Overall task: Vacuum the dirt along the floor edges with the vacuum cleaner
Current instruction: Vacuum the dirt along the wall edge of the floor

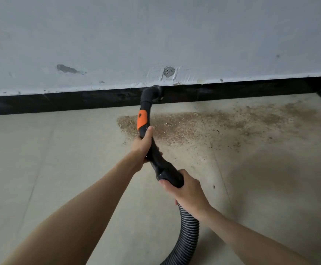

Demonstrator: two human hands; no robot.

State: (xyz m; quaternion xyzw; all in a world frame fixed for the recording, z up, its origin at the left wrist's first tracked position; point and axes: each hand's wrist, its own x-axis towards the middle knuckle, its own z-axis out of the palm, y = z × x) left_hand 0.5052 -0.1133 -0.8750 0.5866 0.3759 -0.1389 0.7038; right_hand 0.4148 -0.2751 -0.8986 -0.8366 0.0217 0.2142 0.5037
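The wall (156, 35) stands at the far side, with the baseboard (60, 101) along its foot where it meets the floor (50, 169). The dirt (203, 125) lies on the floor just near of the baseboard, from the middle out to the right. The vacuum wand (146, 111) reaches from near to far across the dirt's left end, its tip against the baseboard. The hose (188, 232) trails near, behind it.

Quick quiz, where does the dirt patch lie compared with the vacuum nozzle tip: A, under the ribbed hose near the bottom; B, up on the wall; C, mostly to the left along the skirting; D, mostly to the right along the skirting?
D: the brown dirt patch spreads rightward on the floor from the vacuum nozzle, whose tip sits against the black skirting; the floor to its left looks clean.
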